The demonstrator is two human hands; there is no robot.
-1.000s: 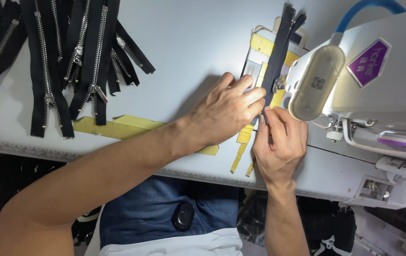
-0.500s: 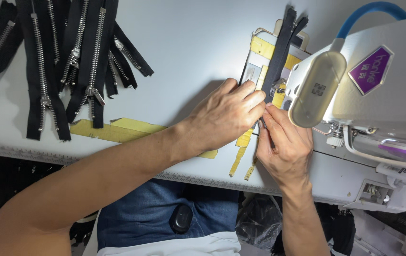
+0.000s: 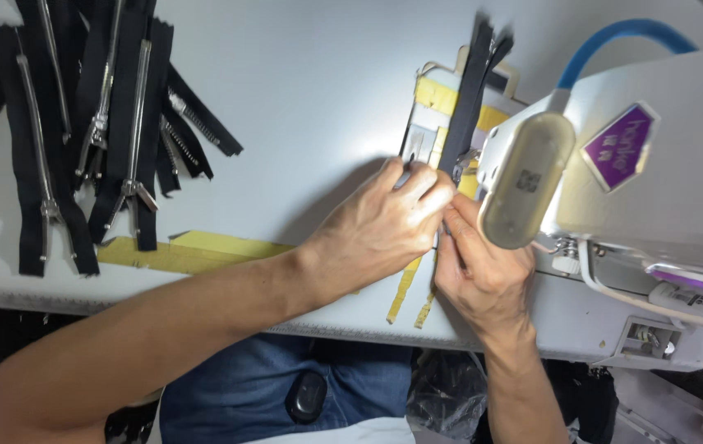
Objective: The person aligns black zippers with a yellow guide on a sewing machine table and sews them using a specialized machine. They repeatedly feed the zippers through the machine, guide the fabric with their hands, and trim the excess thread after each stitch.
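At the upper left of the frame I am seeing a pile of black zippers with silver metal teeth lying fanned out on the white table, their pulls pointing toward the lower edge. Just below them, a strip of yellow tape is lying flat near the table's front edge, running toward the centre.

Moving to the middle, my left hand is reaching in from the lower left, the forearm crossing the table edge. Its fingers are pressing down together, pinching what looks like the near end of a black zipper against a flat guide plate taped down with yellow strips. That zipper is running from the fingertips up toward the upper centre of the frame, its far end splitting into two tails.

Just right of it, my right hand is coming up from the bottom, its fingers curling tight against the left hand's fingertips at the same spot; I cannot tell exactly what it is gripping, since the machine head is hiding its fingertips.

At the right, a white sewing machine is filling the frame, a blue hose arching over its top.
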